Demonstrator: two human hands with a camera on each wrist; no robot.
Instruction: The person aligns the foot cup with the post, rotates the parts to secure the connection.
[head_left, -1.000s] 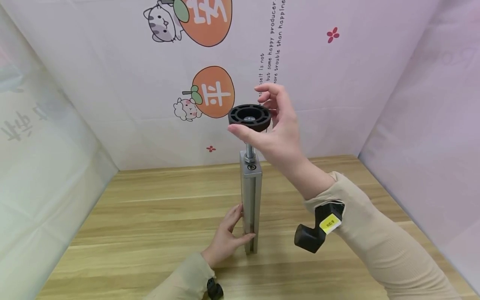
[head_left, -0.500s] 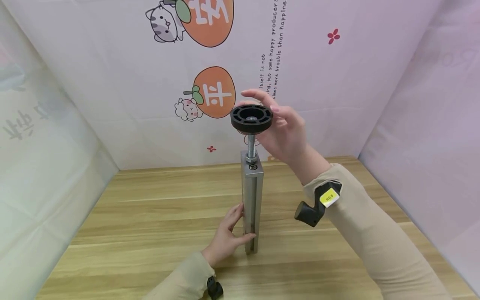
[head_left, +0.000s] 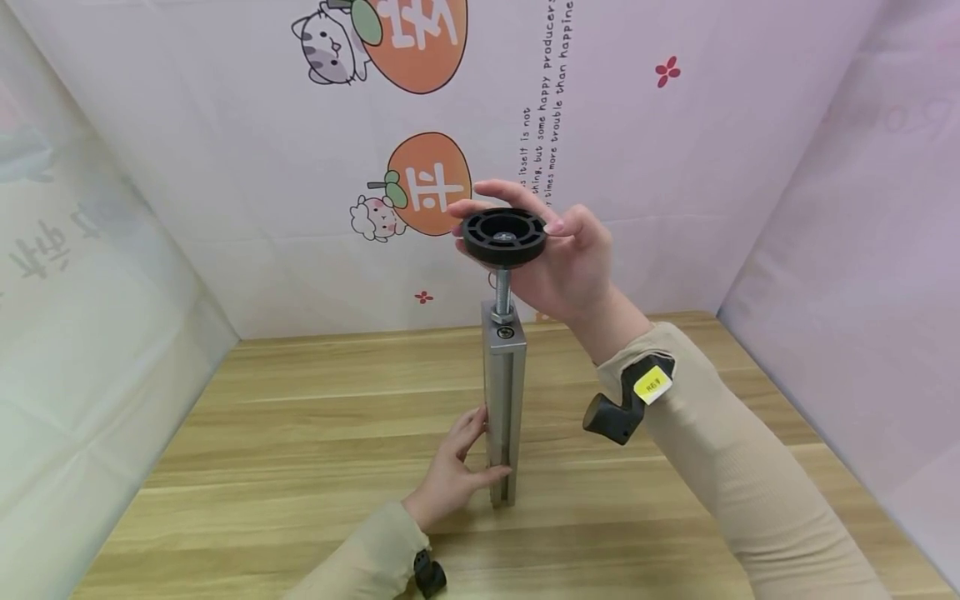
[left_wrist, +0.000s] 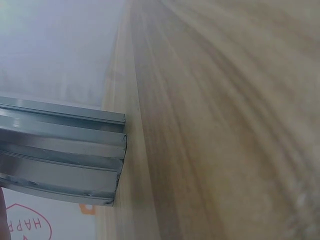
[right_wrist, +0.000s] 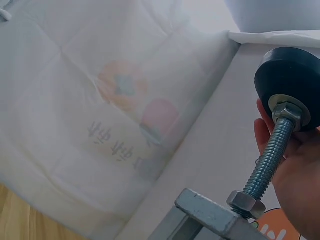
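Note:
An aluminium profile [head_left: 504,400] stands upright on the wooden table. A leveling foot [head_left: 504,252] rises from its top end, with a round black pad uppermost and a threaded stem below. My left hand [head_left: 450,483] holds the profile near its bottom, thumb across the front face. My right hand [head_left: 566,271] grips the black pad, thumb on the right rim and fingers reaching round behind to the left. In the right wrist view the threaded stem [right_wrist: 270,157] enters a hex nut [right_wrist: 245,203] at the profile's end. The left wrist view shows the profile's grooved lower end [left_wrist: 62,155] against the tabletop.
The wooden table [head_left: 300,433] is enclosed by a printed cloth at the back [head_left: 615,150] and pale cloth walls at left [head_left: 90,333] and right [head_left: 847,275]. Black wrist cameras sit on both sleeves, the right one [head_left: 626,408] with a yellow label.
My right hand's thumb has gone from the pad's front left to its right rim, and its fingers have reached round behind to the left. The left hand and profile have stayed put.

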